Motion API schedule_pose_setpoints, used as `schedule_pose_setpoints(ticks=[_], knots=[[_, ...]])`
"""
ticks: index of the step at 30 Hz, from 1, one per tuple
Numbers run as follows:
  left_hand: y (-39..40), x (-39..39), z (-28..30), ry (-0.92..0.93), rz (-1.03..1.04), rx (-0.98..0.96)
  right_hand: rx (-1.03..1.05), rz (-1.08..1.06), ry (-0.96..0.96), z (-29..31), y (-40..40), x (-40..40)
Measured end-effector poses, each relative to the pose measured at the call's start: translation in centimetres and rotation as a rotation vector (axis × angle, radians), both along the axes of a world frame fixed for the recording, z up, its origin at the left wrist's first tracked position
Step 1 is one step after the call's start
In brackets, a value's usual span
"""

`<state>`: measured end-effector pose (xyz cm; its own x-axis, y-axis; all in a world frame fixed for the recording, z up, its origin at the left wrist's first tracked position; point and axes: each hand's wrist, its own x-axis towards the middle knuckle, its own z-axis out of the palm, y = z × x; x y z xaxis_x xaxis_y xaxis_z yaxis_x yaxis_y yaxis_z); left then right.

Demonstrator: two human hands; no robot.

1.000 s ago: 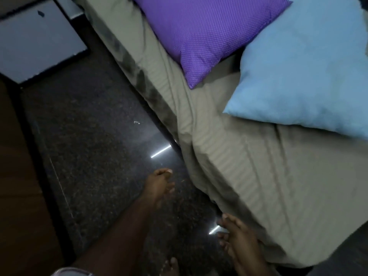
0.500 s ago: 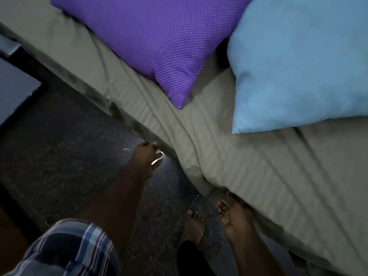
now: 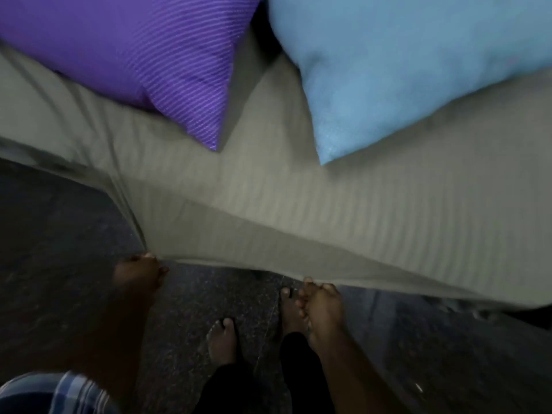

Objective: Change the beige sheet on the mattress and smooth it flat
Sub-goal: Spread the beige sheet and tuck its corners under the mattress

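While the beige sheet [image 3: 298, 198] lies spread over the mattress, its near edge is lifted clear of the dark floor [image 3: 59, 264] and stretched between both hands. Two pillows rest on it at the far side: a blue pillow [image 3: 403, 70] on the right, a purple pillow [image 3: 143, 52] on the left. Left hand [image 3: 140, 274] and right hand [image 3: 321, 303] each have their fingers curled, pinching the sheet's hem. Two bare feet [image 3: 222, 339] stand below.

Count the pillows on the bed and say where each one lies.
2. The purple pillow lies at the upper left on the sheet; the blue pillow lies at the upper right beside it. Others may sit beyond the frame.
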<state>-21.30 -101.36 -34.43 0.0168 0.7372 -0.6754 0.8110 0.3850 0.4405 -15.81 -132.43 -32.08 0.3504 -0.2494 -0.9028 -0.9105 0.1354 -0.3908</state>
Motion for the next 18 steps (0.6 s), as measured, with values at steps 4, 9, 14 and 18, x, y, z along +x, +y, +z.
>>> schedule_pose_setpoints(ticks=[4,9,14,18], knots=[[0.7,-0.4,0.5,-0.080,-0.077,-0.154,0.054,-0.125,-0.009,0.1,0.9,0.1],[-4.2,0.7,0.6,-0.046,-0.159,-0.432,0.179,-0.484,-0.087,1.4,-0.9,-0.5],[-18.2,4.2,5.1,-0.058,-0.458,-0.763,0.056,-0.691,-0.161,2.7,-9.0,-1.7],[-24.6,7.2,4.3,-0.108,-0.505,-0.768,-0.090,-0.604,-0.185,1.4,-15.4,-0.1]])
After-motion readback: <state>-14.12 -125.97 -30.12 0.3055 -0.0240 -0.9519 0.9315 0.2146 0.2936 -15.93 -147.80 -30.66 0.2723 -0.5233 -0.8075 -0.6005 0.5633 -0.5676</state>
